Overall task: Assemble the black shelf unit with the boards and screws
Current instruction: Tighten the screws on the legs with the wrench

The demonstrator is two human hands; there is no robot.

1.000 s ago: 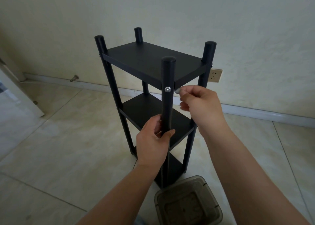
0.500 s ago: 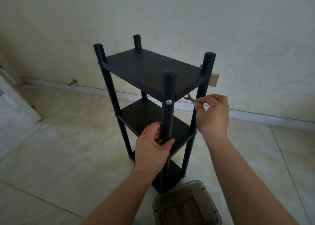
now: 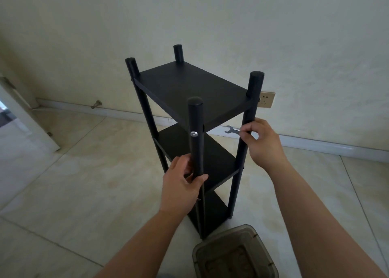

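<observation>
Left hand (image 3: 182,185) grips the near front post (image 3: 196,143) of the black shelf unit (image 3: 189,92), fingers and thumb curled round it below the silver screw (image 3: 194,133). Right hand (image 3: 262,143) pinches a small silver wrench (image 3: 231,130) between thumb and fingertips, open end pointing left, just beside the right post (image 3: 248,122) and below the top board's near edge. Wrench is apart from the screw. Shelf unit stands upright on the tiled floor (image 3: 84,172), three boards between four posts, near the wall (image 3: 210,25). Translucent lidded container (image 3: 233,254) sits on the floor just in front of the unit's base. Wall socket (image 3: 267,100) shows behind the right post; door (image 3: 23,117) at far left.
</observation>
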